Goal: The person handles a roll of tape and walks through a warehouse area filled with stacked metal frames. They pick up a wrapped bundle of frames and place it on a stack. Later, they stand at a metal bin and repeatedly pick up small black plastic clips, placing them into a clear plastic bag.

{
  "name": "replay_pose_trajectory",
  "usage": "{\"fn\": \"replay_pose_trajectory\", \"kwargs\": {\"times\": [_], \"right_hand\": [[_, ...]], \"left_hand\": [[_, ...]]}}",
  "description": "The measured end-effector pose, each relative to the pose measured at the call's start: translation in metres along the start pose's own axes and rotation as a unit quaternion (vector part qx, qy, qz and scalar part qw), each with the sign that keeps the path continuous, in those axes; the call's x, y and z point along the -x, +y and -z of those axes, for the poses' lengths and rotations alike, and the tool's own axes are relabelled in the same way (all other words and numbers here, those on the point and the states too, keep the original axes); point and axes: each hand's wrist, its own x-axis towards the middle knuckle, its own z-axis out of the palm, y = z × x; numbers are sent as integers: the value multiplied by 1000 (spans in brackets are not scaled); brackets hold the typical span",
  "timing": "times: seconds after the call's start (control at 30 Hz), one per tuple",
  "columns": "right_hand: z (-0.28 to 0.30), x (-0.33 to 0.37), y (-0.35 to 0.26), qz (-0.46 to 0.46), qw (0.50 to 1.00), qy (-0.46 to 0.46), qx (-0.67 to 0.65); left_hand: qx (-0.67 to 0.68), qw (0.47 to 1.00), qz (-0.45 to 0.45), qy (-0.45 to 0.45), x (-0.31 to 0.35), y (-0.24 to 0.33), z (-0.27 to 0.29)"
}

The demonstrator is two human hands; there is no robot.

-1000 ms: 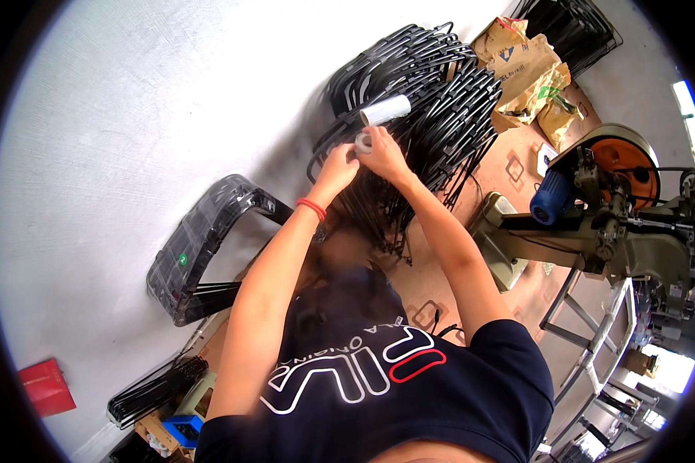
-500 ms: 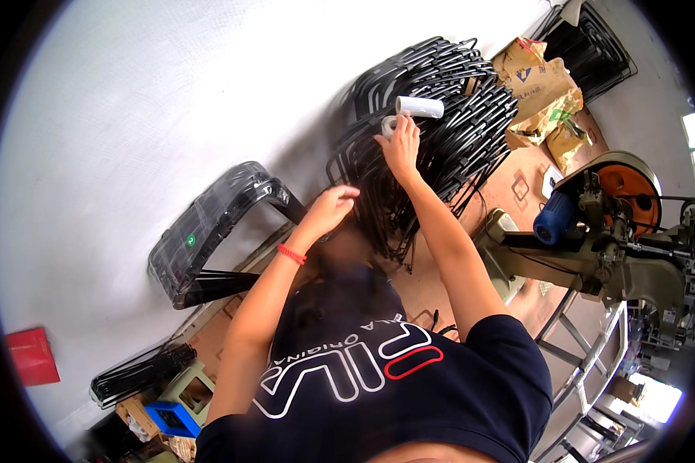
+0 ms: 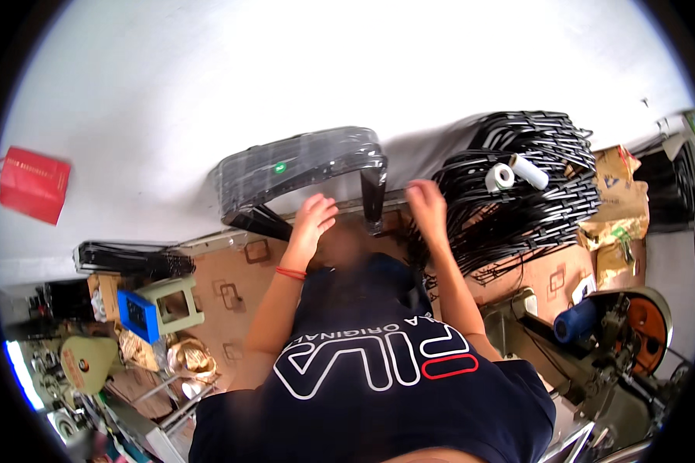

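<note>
A bundle of black bent metal frames (image 3: 316,150), wrapped in clear film with a round green sticker, leans against the wall in front of me. My left hand (image 3: 313,219), fingers loosely bent and apart, is raised just below the bundle's curved top and holds nothing. To the right of the bundle's leg my right hand (image 3: 428,204) is up, slightly blurred, with nothing seen in it. Next to it lies a large stack of loose black frames (image 3: 517,216). On the stack rest a roll of clear tape (image 3: 500,178) and a white roll of film (image 3: 529,171).
A flat black bundle (image 3: 135,258) lies along the wall at left, near a blue box (image 3: 138,315) and a beige stand (image 3: 181,301). Brown paper sacks (image 3: 622,197) stand beyond the stack. A machine with an orange wheel (image 3: 647,324) is at right. A red bag (image 3: 34,184) hangs on the wall.
My right hand has left the tape roll, which stays on the stack, and moved left toward the wrapped bundle. My view has turned, bringing the bundle in front of me.
</note>
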Motion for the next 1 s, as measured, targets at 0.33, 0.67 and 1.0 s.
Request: {"fn": "replay_pose_trajectory", "kwargs": {"times": [0.33, 0.67, 1.0], "right_hand": [[-177, -33, -32, -427, 646, -117, -622], [-84, 0, -91, -171, 867, -403, -237], [-139, -19, -100, 164, 745, -601, 240]], "left_hand": [[486, 846, -116, 188, -65, 19, 109], [427, 870, -146, 202, -7, -7, 83], [432, 889, -125, 85, 119, -77, 68]]}}
